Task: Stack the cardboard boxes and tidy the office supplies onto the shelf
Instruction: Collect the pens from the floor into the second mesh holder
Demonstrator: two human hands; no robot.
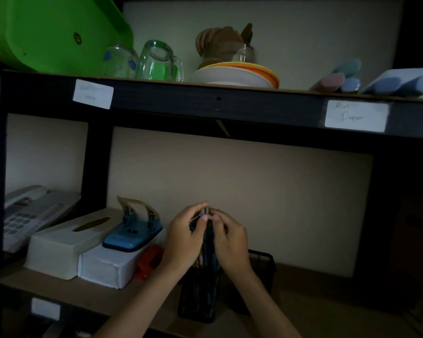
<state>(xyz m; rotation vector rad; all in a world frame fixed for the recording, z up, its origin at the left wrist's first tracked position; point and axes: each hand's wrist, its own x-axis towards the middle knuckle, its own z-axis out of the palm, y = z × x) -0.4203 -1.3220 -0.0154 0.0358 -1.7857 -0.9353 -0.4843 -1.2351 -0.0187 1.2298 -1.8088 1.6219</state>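
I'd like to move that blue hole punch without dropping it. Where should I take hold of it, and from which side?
Probably the hole punch by its blue base, reaching in from the open front and clasping it at both ends. The cream lever stands raised and would likely swing if pulled, while the base lies flat on the white box.

Dim, underexposed, softly blurred, edges vignetted.

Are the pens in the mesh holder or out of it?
In, upright: the pens stand with lower ends inside the black mesh holder, while the left hand and right hand pinch their tops.
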